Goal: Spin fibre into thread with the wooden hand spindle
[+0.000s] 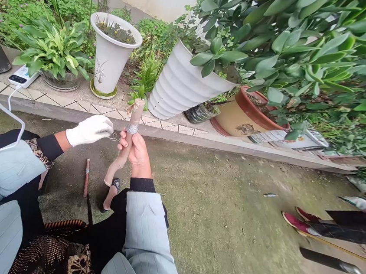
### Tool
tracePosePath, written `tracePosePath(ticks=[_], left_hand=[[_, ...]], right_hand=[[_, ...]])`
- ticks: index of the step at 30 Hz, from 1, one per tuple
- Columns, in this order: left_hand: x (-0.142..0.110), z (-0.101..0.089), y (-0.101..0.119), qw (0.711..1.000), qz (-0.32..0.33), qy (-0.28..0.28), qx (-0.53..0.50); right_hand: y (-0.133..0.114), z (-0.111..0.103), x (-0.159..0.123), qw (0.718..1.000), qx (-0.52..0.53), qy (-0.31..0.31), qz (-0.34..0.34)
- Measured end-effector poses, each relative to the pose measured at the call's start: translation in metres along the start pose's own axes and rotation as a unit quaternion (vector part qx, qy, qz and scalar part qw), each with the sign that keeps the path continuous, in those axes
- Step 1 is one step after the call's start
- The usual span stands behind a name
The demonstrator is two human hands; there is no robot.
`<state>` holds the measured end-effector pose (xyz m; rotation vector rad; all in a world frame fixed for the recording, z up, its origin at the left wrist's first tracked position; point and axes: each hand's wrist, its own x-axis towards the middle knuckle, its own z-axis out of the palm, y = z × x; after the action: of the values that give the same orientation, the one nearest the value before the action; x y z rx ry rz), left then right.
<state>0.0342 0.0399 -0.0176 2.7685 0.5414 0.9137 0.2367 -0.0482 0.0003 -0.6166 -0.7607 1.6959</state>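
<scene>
My right hand (138,150), bare, is wrapped round a crooked, pale wooden branch (117,165) and holds it up at a slant in front of me. Thin silvery wire (132,128) is wound in a tight band around the branch just above my thumb. My left hand (90,130) wears a white glove; its fingers are pinched together at the loose, curled end of the wire, to the left of the branch. A short reddish-brown stick (86,178) with a grey band stands out below, near my feet.
A tiled ledge (75,103) runs ahead with potted plants: a white flowerpot (107,66), a ribbed white planter (182,84) leaning over, and a brown-rimmed pot (237,114). A white device (22,77) with a cable lies at left. Another person's red shoes (293,222) show at right.
</scene>
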Motion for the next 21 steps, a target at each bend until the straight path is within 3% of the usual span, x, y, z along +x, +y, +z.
tracePosePath(ticks=[4, 8, 10, 12, 14, 16, 21], left_hand=[[-0.001, -0.003, 0.0, 1.0, 0.012, 0.008, 0.002], [-0.003, -0.012, 0.003, 0.993, -0.065, -0.09, -0.036], [-0.003, -0.018, 0.005, 0.969, -0.127, -0.169, -0.127], [-0.003, -0.024, 0.006, 0.922, -0.18, -0.24, -0.245], [-0.003, -0.031, 0.005, 0.886, -0.206, -0.277, -0.309], [-0.004, -0.038, 0.002, 0.898, -0.21, -0.278, -0.269], [-0.009, -0.048, -0.014, 0.954, -0.177, -0.24, 0.007]], right_hand=[[-0.006, -0.002, 0.001, 0.998, 0.001, 0.034, -0.05], [-0.014, -0.011, 0.006, 0.987, 0.027, 0.121, -0.099], [-0.018, -0.017, 0.007, 0.982, 0.031, 0.157, -0.104], [-0.023, -0.022, 0.006, 0.975, 0.025, 0.19, -0.109], [-0.027, -0.027, 0.004, 0.968, 0.018, 0.219, -0.12], [-0.031, -0.03, 0.001, 0.961, 0.018, 0.241, -0.132], [-0.033, -0.032, -0.004, 0.954, 0.024, 0.268, -0.131]])
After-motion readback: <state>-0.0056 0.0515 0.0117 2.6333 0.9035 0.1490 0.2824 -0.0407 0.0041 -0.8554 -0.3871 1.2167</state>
